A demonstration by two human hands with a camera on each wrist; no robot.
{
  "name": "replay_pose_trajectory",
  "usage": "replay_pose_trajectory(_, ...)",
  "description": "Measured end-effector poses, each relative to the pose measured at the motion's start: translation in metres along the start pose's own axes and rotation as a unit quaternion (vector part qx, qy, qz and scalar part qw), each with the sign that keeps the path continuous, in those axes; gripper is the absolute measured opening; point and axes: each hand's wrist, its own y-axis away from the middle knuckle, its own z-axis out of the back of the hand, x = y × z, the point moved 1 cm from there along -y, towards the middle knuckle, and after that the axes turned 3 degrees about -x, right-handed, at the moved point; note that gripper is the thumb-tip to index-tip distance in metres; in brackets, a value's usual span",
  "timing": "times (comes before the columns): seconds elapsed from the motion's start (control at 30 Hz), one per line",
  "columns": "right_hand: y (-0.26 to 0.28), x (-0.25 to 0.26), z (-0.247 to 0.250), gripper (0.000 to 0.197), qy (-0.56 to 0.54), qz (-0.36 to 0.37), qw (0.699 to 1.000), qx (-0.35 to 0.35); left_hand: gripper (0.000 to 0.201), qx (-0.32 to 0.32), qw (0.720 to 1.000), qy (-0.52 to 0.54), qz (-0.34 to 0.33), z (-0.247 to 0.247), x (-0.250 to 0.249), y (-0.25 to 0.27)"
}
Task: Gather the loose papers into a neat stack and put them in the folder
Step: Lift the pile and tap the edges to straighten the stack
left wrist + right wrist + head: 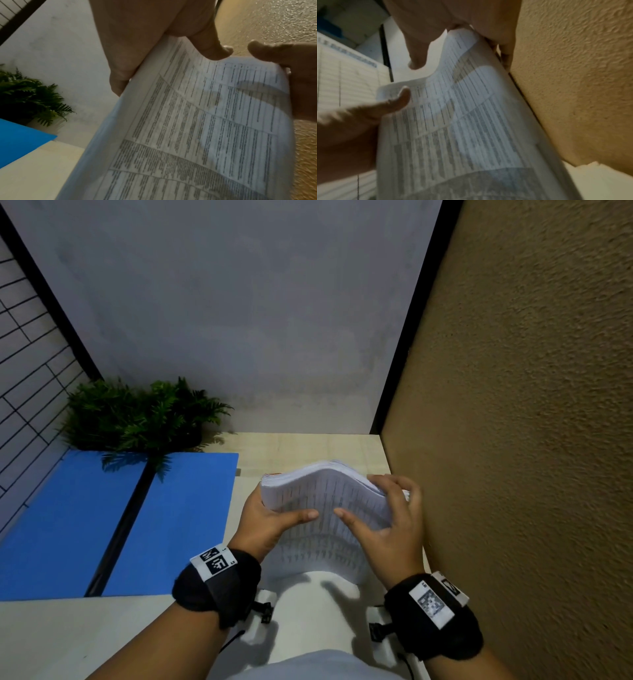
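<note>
A thick stack of printed papers (322, 508) stands on edge above the desk, bowed in the middle, its face toward me. My left hand (270, 518) grips its left side, thumb on the front and fingers behind. My right hand (387, 515) holds the right side the same way, thumb on the front sheet and fingers over the top corner. The wrist views show the papers (205, 121) (462, 128) close up, with lines of small print. The blue folder (102, 525) lies open and flat on the desk to the left, a dark spine down its middle.
A green fern (137, 416) stands at the back left, partly over the folder's far edge. A rough tan wall (513, 405) runs close along the right of the papers. The pale desk (85, 638) spreads in front of the folder. A grey wall (239, 320) closes the back.
</note>
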Motion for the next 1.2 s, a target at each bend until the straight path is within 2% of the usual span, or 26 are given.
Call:
replay_pose_trajectory(0.1,-0.004,-0.002,0.002,0.063,-0.035,-0.088,0.995,-0.012,0.078,-0.015,1.0,-0.004,-0.001,0.001,-0.001,-0.002)
replay_pose_trajectory(0.13,-0.005,0.0,0.003,0.062,-0.039,-0.088,0.995,-0.005,0.078,-0.022,1.0,-0.005,-0.004,0.002,-0.002,-0.002)
replay_pose_trajectory(0.2,-0.006,0.005,0.003,0.051,-0.038,-0.04,0.998,0.024,0.081,-0.021,1.0,0.002,-0.009,0.002,-0.003,-0.002)
replay_pose_trajectory(0.27,-0.007,0.003,0.003,0.043,-0.038,-0.044,0.998,0.008,0.084,-0.015,1.0,0.021,-0.009,0.002,-0.003,-0.002)
replay_pose_trajectory(0.33,-0.01,0.001,0.003,0.044,-0.047,-0.084,0.995,-0.026,0.091,-0.015,1.0,0.02,-0.007,0.001,-0.006,0.0)
replay_pose_trajectory(0.4,-0.01,0.004,0.001,0.045,-0.043,-0.049,0.998,0.008,0.097,-0.01,1.0,0.002,-0.019,-0.001,-0.009,0.002)
replay_pose_trajectory(0.47,-0.01,0.002,-0.001,0.048,-0.032,-0.015,0.999,0.032,0.095,-0.015,1.0,0.015,-0.023,-0.001,-0.007,0.0)
replay_pose_trajectory(0.57,-0.009,-0.002,-0.001,0.071,-0.092,-0.107,0.99,0.005,0.085,-0.026,0.999,0.024,-0.006,-0.001,-0.004,-0.002)
replay_pose_trajectory(0.63,-0.007,-0.001,-0.001,0.096,-0.131,-0.127,0.983,0.008,0.066,-0.034,0.999,0.011,-0.004,-0.002,-0.005,-0.001)
replay_pose_trajectory(0.7,-0.004,-0.011,-0.002,0.106,-0.164,-0.169,0.972,0.014,0.048,-0.04,0.999,0.018,0.002,-0.003,-0.009,-0.001)
replay_pose_trajectory(0.77,0.0,-0.026,-0.005,0.092,-0.22,-0.26,0.939,0.053,0.037,-0.036,0.999,0.025,0.006,-0.003,-0.014,-0.001)
replay_pose_trajectory(0.83,0.004,-0.041,-0.013,0.058,-0.212,-0.337,0.909,0.122,0.03,-0.03,0.999,0.023,0.013,-0.003,-0.017,-0.001)
replay_pose_trajectory(0.87,0.005,-0.043,-0.015,0.041,-0.186,-0.349,0.908,0.14,0.029,-0.028,0.999,0.019,0.017,-0.002,-0.018,-0.002)
replay_pose_trajectory(0.93,0.002,-0.039,-0.016,0.024,-0.14,-0.316,0.93,0.125,0.033,-0.042,0.999,0.005,0.016,0.002,-0.019,-0.005)
replay_pose_trajectory(1.0,-0.008,-0.032,-0.013,0.021,-0.135,-0.288,0.944,0.093,0.058,-0.097,0.994,-0.048,-0.015,0.011,-0.025,-0.008)
replay_pose_trajectory(1.07,-0.02,-0.022,-0.01,0.021,-0.102,-0.258,0.957,0.084,0.091,-0.148,0.965,-0.183,-0.119,0.021,-0.037,-0.01)
replay_pose_trajectory(1.1,-0.026,-0.018,-0.009,0.022,-0.05,-0.211,0.972,0.091,0.099,-0.143,0.938,-0.259,-0.179,0.024,-0.044,-0.011)
replay_pose_trajectory(1.13,-0.031,-0.013,-0.009,0.02,0.005,-0.142,0.984,0.103,0.099,-0.119,0.912,-0.319,-0.229,0.023,-0.052,-0.012)
replay_pose_trajectory(1.17,-0.034,-0.006,-0.01,0.015,0.058,-0.07,0.989,0.118,0.089,-0.083,0.894,-0.361,-0.253,0.021,-0.058,-0.013)
replay_pose_trajectory(1.2,-0.036,0.002,-0.011,0.012,0.107,0.001,0.986,0.128,0.072,-0.043,0.89,-0.381,-0.247,0.02,-0.06,-0.015)
